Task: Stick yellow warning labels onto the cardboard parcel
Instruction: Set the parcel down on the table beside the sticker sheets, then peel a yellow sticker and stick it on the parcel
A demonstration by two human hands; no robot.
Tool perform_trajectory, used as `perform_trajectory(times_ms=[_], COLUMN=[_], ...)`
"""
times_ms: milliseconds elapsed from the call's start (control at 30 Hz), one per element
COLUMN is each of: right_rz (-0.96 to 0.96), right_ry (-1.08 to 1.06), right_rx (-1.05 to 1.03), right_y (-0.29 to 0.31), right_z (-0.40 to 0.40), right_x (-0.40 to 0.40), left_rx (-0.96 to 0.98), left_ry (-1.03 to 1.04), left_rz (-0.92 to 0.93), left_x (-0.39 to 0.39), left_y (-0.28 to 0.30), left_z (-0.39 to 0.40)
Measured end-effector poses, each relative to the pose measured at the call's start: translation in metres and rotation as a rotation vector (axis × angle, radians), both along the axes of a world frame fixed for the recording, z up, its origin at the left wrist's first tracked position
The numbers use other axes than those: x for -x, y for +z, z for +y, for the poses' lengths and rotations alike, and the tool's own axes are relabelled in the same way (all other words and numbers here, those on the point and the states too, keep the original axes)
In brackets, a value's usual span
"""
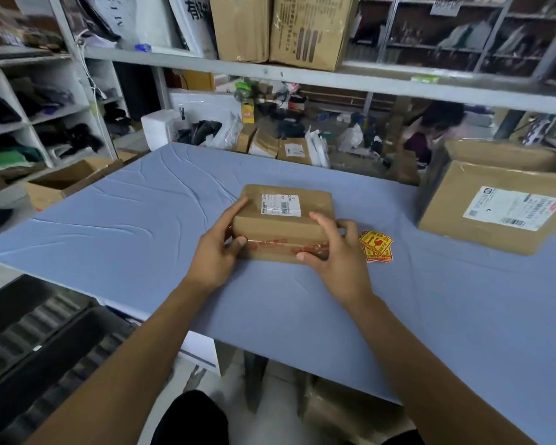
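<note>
- A blue tablecloth (142,226), creased, covers the table.
- A large cardboard box (495,200) with a white shipping label sits at the right.
- Two tall cartons (280,27) stand on the shelf (398,81) above.

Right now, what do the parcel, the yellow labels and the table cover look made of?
Parcel: brown cardboard, matte, with glossy tape over its seams. Yellow labels: printed paper or vinyl stickers, slightly shiny; I cannot tell which. Table cover: thin blue sheet, creased; likely fabric or plastic.
</note>
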State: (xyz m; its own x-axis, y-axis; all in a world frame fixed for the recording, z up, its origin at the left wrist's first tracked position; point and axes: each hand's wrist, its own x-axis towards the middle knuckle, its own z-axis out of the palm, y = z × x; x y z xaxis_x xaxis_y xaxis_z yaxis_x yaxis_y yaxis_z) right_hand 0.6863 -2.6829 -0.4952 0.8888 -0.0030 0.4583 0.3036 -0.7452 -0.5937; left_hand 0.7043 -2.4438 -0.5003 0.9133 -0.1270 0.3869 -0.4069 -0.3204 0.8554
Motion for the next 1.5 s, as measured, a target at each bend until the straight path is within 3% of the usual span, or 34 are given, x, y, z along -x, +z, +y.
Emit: perform_trajectory(times_ms=[267, 467, 567, 700, 900, 1233, 1500], right_rz=[0.015, 0.143, 0.185, 0.197, 0.181, 0.223, 0.261], right_ry=[0.096, 0.127, 0.072, -0.005, -0.159, -0.311, -0.319], right_rx=[-0.034, -0.050, 0.008, 0.005, -0.019, -0.148, -0.090], right_y=[0.011, 0.009, 0.003, -0.001, -0.003, -0.007, -0.011], right_z=[-0.018, -0.035, -0.048, -0.068, -0.104, -0.120, -0.118], right_x=[0.004, 0.029, 0.043, 0.055, 0.053, -0.001, -0.024], left_rx=[-0.094, -0.056, -0.176, -0.328, -0.370, -0.292, -0.286], left_ry=[0.215, 0.413, 0.338, 0.063, -0.135, 0.104, 0.130], left_rz=[0.051, 0.064, 0.035, 0.041, 0.057, 0.109, 0.072], left_x=[0.016, 0.062, 0.074, 0.076, 0.063, 0.002, -0.024], left_y=[0.016, 0.013, 0.017, 0.019, 0.017, 0.005, -0.001], left_z=[-0.016, -0.040, -0.055, -0.089, -0.160, -0.222, -0.235])
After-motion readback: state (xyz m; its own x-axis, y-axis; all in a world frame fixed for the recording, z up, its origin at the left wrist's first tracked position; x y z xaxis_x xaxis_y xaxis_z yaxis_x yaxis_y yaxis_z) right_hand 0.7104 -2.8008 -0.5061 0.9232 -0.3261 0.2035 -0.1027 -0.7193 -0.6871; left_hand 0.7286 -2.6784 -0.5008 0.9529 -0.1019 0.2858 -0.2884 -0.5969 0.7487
